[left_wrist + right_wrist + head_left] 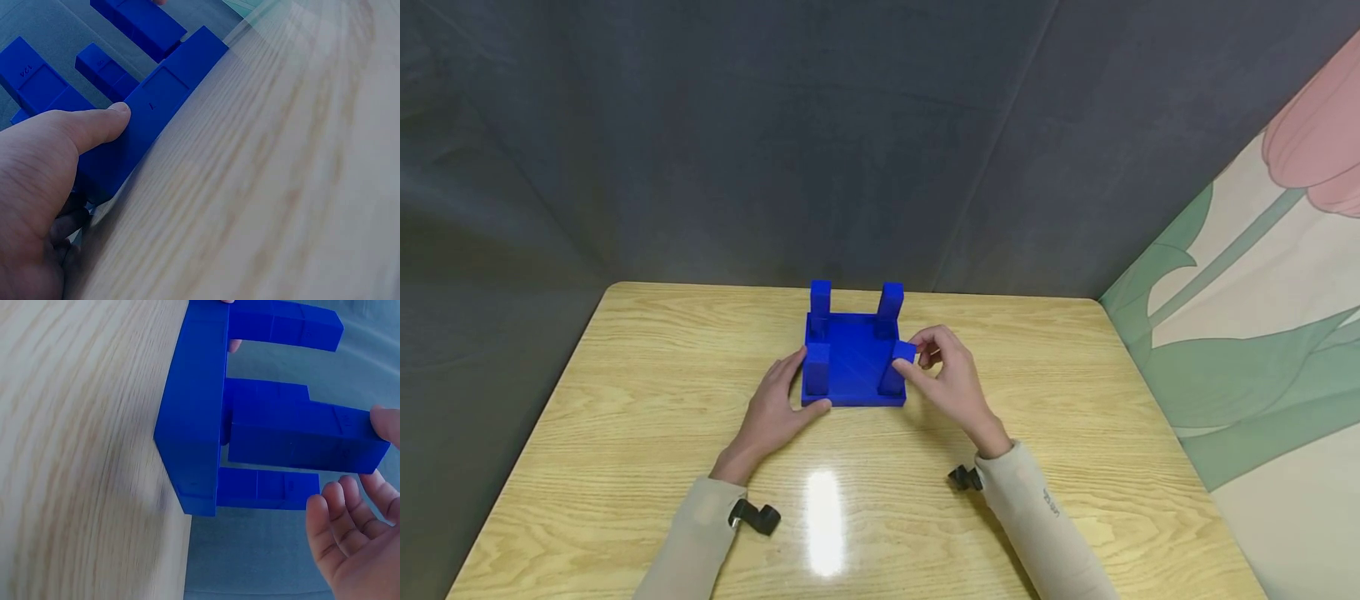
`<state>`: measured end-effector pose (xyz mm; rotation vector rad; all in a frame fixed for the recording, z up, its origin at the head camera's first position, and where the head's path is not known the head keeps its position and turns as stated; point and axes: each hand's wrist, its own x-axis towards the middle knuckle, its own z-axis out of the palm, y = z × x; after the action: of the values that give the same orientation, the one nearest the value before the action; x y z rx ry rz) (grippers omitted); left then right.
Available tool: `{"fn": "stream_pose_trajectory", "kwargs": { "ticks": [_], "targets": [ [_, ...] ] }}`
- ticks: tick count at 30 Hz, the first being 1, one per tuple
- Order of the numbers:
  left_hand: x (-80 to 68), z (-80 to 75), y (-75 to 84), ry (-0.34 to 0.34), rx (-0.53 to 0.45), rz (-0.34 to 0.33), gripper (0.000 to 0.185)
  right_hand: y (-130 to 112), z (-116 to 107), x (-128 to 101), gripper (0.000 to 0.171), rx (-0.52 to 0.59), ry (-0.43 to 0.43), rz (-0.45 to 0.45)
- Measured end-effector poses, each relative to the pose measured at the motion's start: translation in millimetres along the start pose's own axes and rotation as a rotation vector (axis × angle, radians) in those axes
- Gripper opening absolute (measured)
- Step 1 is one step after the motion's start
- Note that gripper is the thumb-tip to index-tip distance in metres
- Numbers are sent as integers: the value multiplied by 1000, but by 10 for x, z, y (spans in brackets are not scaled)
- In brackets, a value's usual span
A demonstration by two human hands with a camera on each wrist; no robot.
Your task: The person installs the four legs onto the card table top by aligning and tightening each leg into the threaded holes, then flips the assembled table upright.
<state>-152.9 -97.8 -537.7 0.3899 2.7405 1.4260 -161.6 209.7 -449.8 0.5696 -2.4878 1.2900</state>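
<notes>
base (850, 367) mid-table (625, 433), four blue posts upright on it – left hand (775, 412) rests flat at its near-left edge, fingers relaxed; right hand (947, 379) pinches top of near-right post (897, 368).

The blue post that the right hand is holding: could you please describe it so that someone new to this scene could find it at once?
On the wooden table sits a square blue base plate with four upright blue posts, one at each corner. The post in question stands at the near right corner. It alone is pinched at its top by the right hand, while the left hand rests against the plate's near left corner.
</notes>
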Motion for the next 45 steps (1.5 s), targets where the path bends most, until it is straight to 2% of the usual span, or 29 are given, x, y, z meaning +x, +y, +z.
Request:
{"fn": "stream_pose_trajectory", "kwargs": {
  "ticks": [5,12,16,25,30,39,45],
  "targets": [
    [-3,-4,3,1,1,0,102,-1,17,3,35,8,12,-5],
    [0,-1,-2,2,-2,-3,102,13,32,11,48,-4,-7,-82],
    [3,-2,1,1,0,-1,102,10,20,5,43,-18,-30,-107],
    [1,-7,2,1,4,2,102,14,-56,3,37,-17,-96,-87],
    [3,-10,1,3,4,4,102,23,-73,8,42,-15,-115,-98],
    [1,-5,-5,6,6,14,103,57,-60,11,35,0,-99,-96],
    [-5,1,-2,3,-1,13,103,45,-51,0,30,18,-53,-64]
  ]
}}
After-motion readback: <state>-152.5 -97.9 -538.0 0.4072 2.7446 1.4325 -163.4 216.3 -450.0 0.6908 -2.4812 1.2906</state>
